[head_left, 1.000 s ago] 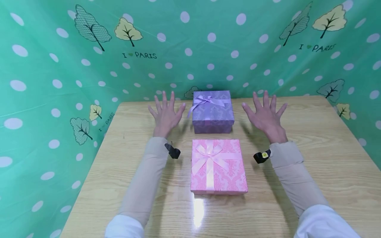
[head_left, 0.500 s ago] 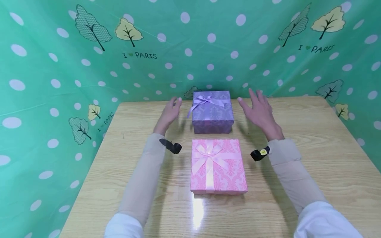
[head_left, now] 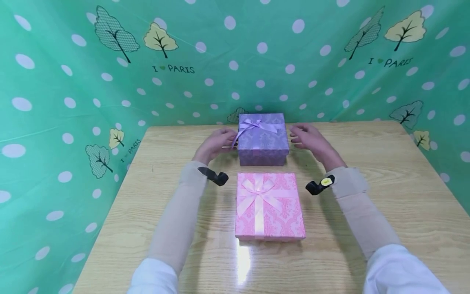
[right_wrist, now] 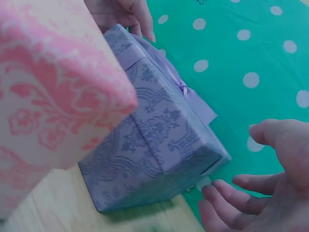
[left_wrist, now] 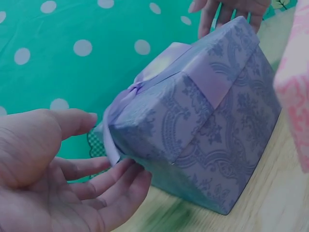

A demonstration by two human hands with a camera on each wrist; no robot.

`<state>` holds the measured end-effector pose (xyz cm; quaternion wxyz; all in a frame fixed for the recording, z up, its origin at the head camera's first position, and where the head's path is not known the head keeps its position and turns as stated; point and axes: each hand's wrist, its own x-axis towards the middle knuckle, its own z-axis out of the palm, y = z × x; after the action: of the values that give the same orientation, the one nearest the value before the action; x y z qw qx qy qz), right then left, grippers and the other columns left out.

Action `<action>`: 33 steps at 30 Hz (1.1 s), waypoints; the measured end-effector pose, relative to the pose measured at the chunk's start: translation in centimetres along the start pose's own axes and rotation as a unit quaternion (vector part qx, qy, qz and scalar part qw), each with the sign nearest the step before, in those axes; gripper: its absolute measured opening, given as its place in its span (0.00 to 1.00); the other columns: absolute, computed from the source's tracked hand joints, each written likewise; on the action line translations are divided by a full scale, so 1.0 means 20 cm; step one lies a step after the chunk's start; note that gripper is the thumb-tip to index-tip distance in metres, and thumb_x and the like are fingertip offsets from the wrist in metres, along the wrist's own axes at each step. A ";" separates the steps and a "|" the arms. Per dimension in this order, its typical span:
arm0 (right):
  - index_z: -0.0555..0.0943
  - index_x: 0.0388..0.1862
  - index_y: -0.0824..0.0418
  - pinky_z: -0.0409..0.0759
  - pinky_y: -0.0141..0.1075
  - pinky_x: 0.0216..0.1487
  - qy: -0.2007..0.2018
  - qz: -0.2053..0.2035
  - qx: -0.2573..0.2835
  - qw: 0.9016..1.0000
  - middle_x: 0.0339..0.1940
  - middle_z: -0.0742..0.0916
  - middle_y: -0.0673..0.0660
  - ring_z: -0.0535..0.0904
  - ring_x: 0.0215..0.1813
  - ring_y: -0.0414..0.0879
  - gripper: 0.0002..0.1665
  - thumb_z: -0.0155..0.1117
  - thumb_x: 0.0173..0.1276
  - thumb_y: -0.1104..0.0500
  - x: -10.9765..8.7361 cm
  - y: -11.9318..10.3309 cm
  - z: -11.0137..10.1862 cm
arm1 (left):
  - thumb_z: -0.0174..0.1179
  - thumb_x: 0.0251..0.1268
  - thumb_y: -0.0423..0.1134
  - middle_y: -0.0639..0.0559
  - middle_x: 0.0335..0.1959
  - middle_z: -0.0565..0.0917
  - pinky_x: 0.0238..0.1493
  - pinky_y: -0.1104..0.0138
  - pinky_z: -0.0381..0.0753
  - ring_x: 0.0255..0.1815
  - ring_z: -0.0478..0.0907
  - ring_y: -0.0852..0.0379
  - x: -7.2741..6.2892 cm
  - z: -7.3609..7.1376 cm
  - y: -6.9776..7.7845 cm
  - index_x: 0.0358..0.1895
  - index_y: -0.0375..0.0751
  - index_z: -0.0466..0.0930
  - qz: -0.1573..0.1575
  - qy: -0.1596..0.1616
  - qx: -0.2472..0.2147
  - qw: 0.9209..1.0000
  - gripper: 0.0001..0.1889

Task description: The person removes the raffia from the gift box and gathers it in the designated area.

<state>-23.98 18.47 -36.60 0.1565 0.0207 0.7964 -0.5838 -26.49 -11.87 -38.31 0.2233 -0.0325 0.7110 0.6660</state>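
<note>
A purple patterned gift box (head_left: 271, 142) with a lilac ribbon bow (head_left: 257, 123) stands at the back of the table. At its left side is my left hand (head_left: 216, 143), fingers loosely bent. In the left wrist view these fingertips lie close to the box's side and the hanging ribbon end; whether they touch cannot be told. My right hand (head_left: 312, 140) is at the box's right side, thumb and fingers apart. The right wrist view shows a small gap between this hand (right_wrist: 270, 183) and the box. Neither hand grips anything.
Just in front of the purple box lies a pink patterned gift box (head_left: 282, 218) with a pink bow. Both are on a light wooden table (head_left: 396, 175). A green dotted cloth (head_left: 260, 65) hangs right behind the table's back edge.
Both hands, earlier spread wide with fingers pointing forward, have turned inward and come down to the two sides of the purple box. Both boxes have stayed in place.
</note>
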 end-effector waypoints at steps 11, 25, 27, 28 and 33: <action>0.59 0.72 0.68 0.73 0.47 0.64 -0.030 0.022 0.024 0.999 0.65 0.70 0.64 0.71 0.60 0.54 0.34 0.51 0.74 0.51 0.04 0.06 0.06 | 0.49 0.74 0.48 0.49 0.37 0.76 0.60 0.55 0.76 0.38 0.76 0.56 0.06 0.04 -0.01 0.62 0.34 0.70 -0.028 0.010 -0.003 1.000 0.23; 0.58 0.73 0.66 0.73 0.44 0.63 -0.021 0.029 0.048 0.998 0.65 0.71 0.63 0.71 0.61 0.52 0.36 0.53 0.74 0.49 0.04 0.06 0.06 | 0.54 0.71 0.44 0.50 0.41 0.76 0.50 0.64 0.78 0.42 0.75 0.56 0.06 0.06 -0.01 0.60 0.35 0.71 -0.029 0.026 -0.016 0.999 0.21; 0.59 0.73 0.65 0.74 0.43 0.62 -0.018 0.029 0.052 0.998 0.65 0.71 0.62 0.71 0.60 0.51 0.35 0.53 0.74 0.50 0.04 0.05 0.05 | 0.55 0.71 0.44 0.50 0.40 0.77 0.50 0.63 0.78 0.42 0.75 0.56 0.05 0.06 0.00 0.60 0.36 0.72 -0.027 0.028 -0.017 0.999 0.21; 0.60 0.72 0.65 0.75 0.42 0.61 -0.016 0.030 0.052 0.998 0.64 0.72 0.61 0.72 0.60 0.51 0.35 0.53 0.73 0.49 0.04 0.05 0.05 | 0.55 0.71 0.44 0.51 0.40 0.77 0.51 0.63 0.78 0.42 0.75 0.56 0.05 0.06 0.00 0.60 0.36 0.72 -0.025 0.028 -0.017 0.999 0.21; 0.60 0.73 0.64 0.75 0.41 0.62 -0.018 0.020 0.054 0.998 0.65 0.71 0.61 0.71 0.60 0.50 0.36 0.54 0.73 0.48 0.02 0.02 0.05 | 0.54 0.71 0.45 0.48 0.45 0.76 0.58 0.58 0.76 0.46 0.75 0.53 0.04 0.05 0.03 0.61 0.37 0.72 -0.014 0.026 -0.020 0.999 0.21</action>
<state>-24.12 17.62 -37.33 0.1813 0.0343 0.7602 -0.6229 -27.04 -10.60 -38.08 0.2131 -0.0642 0.7029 0.6755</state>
